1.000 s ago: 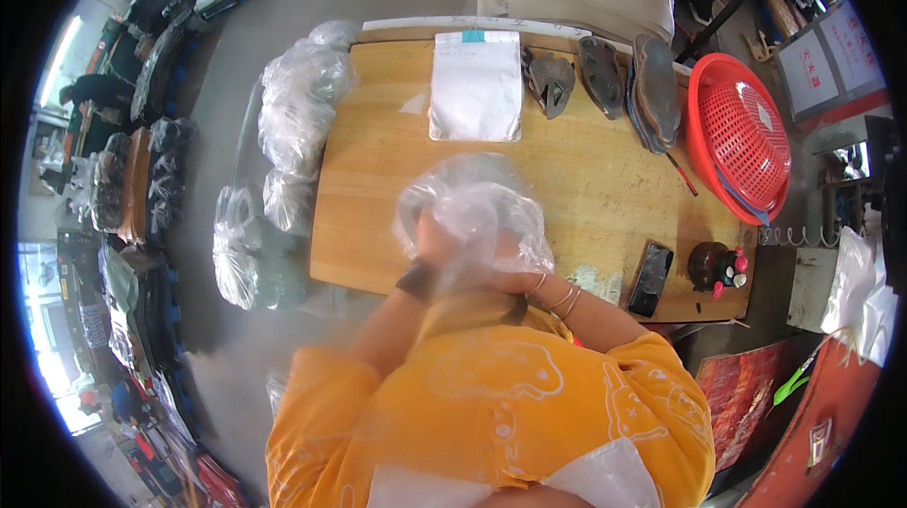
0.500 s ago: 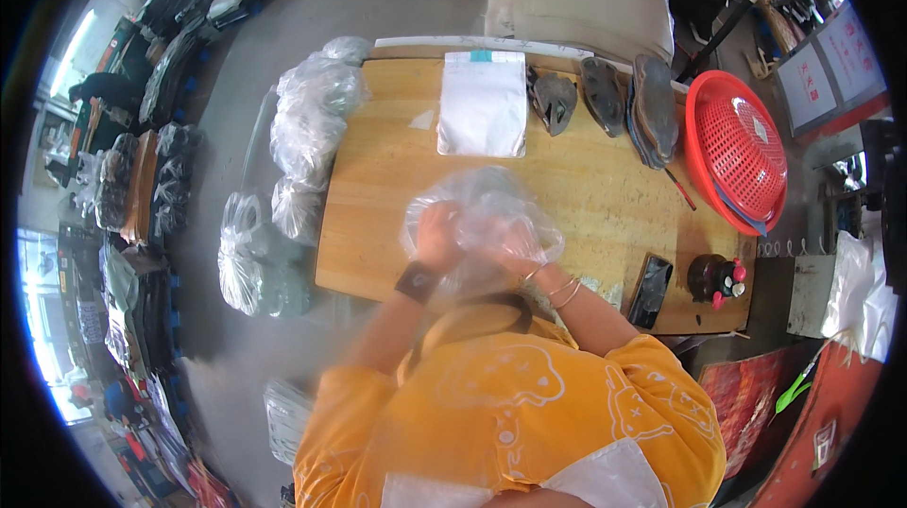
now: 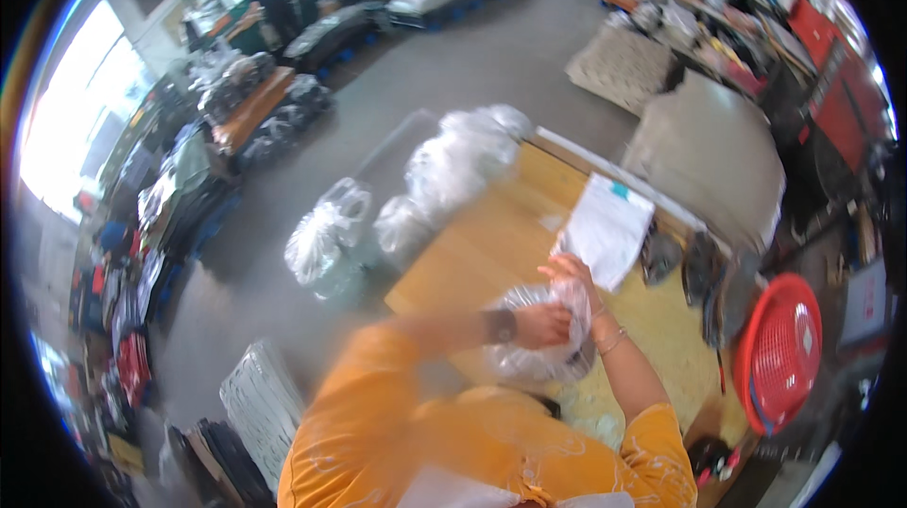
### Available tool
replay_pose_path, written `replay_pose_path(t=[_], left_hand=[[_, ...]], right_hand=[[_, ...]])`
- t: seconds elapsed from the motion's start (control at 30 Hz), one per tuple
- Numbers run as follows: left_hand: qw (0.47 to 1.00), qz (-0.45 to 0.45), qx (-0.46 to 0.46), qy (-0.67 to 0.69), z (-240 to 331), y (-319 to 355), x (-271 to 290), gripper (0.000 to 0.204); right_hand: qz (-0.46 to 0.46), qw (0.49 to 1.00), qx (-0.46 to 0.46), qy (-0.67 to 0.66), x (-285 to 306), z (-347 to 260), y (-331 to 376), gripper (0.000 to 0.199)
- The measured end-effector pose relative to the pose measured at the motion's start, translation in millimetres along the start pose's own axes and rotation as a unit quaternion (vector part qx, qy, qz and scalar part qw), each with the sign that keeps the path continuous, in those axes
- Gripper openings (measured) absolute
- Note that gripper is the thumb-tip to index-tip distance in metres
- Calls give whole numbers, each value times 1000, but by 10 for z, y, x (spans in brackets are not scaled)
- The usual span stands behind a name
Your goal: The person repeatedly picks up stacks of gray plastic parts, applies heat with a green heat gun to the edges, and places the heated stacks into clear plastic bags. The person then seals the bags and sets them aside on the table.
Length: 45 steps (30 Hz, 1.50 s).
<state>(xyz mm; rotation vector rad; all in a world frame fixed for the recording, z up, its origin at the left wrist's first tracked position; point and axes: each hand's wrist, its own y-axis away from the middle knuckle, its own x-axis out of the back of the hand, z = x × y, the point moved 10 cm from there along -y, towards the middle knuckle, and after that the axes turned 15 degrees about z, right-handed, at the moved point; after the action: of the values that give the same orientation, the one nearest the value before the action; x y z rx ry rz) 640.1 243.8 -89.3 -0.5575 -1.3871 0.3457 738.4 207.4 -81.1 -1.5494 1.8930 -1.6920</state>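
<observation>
A filled clear plastic bag [image 3: 539, 361] rests at the near edge of the wooden table [image 3: 472, 258], its contents too blurred to name. My left hand [image 3: 542, 325], with a dark band at the wrist, is closed on the bag's gathered top. My right hand [image 3: 573, 278], bracelets on its wrist, reaches up past the left one. Plastic is stretched around its palm, and its fingers bend over toward the left with the tips partly apart. Just beyond the right fingertips lies a white sheet stack [image 3: 609, 232] with a teal clip.
Knotted plastic bags [image 3: 453, 163] line the table's left side, with another bag [image 3: 326, 234] farther left. Dark flat pieces [image 3: 699, 267] lie along the right far edge. A red basket [image 3: 784, 352] stands at the right, near a dark jar [image 3: 709, 459]. Covered stacks [image 3: 709, 154] stand beyond.
My view has swung left, so the table sits farther right and tilted. The right hand has moved up past the left, drawing plastic with it; the left now crosses sideways over the bag's top.
</observation>
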Motion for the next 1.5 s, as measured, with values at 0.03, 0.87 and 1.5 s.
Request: replay_pose_path(t=[0.03, 0.87, 1.5], left_hand=[[998, -36, 23, 52, -45, 3, -53, 16], [652, 313, 678, 134, -396, 1067, -176, 33], [810, 232, 535, 66, -384, 804, -56, 36]], right_hand=[[5, 999, -18, -49, -96, 76, -106, 28], [-44, 923, -380, 43, 414, -670, 931, 37], [136, 915, -371, 82, 538, -608, 960, 15]])
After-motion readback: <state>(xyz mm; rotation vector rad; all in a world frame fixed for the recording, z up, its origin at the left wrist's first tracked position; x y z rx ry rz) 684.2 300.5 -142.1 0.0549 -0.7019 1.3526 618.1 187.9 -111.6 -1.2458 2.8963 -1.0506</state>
